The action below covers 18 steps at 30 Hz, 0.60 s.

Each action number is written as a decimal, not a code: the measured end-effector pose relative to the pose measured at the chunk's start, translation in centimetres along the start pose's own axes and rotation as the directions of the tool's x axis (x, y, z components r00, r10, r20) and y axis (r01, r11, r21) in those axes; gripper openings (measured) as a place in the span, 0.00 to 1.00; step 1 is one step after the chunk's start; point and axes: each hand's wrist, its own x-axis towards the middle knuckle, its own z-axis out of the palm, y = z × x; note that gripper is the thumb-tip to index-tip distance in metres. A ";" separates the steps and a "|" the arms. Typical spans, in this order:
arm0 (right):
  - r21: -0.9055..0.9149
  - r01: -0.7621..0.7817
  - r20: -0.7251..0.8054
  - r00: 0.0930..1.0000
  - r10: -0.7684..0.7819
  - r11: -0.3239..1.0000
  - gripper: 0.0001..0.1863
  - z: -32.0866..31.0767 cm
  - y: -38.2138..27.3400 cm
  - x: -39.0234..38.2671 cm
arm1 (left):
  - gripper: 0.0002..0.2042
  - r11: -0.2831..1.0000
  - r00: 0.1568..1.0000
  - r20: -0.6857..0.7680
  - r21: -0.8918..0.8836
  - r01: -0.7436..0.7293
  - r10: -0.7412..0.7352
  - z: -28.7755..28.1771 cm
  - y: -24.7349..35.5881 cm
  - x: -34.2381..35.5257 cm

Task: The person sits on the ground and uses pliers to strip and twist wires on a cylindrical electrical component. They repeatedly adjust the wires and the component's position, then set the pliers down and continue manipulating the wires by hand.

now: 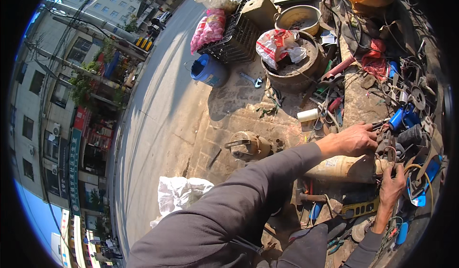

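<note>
A tan, cylindrical motor-like body (342, 168) lies on its side before me, with a narrower end toward the right. Above that end, my left hand (351, 140) reaches in from the left, its fingers curled over small dark metal parts (388, 146). What it grips among them I cannot make out. From the lower right comes my right hand (392, 189), thumb and finger pinched at the narrow end of the body. The small piece between them is not clear. Just beyond my left fingers lies a blue cylindrical thing (397, 119).
Tools and scrap crowd the right side, with a yellow spirit level (361, 208) and a hammer (313, 197) close by. A round tan motor housing (248, 146), blue bucket (209, 71), wrench (251, 80), black crate (236, 41) and large pot (291, 79) stand or lie farther off. A street runs left.
</note>
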 end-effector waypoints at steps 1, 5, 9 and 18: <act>-0.003 -0.070 0.004 0.998 0.070 0.998 0.08 -0.1 0.0 -0.2 | 0.06 0.996 1.000 -0.018 -0.084 0.003 -0.004 -0.3 0.2 -0.5; -0.108 0.109 -0.027 0.993 -0.113 0.988 0.08 0.4 -0.2 -0.2 | 0.08 0.987 1.000 -0.004 -0.161 0.006 -0.007 -1.4 0.1 -0.7; -0.150 0.170 -0.104 0.977 -0.187 0.974 0.08 0.9 -0.3 -0.5 | 0.10 0.990 0.997 -0.024 -0.123 0.067 -0.071 -1.3 1.7 1.0; -0.090 0.082 -0.098 0.991 -0.091 0.993 0.07 1.8 -0.1 -1.3 | 0.09 0.870 0.914 -0.137 -0.386 0.307 -0.383 -0.8 0.8 1.0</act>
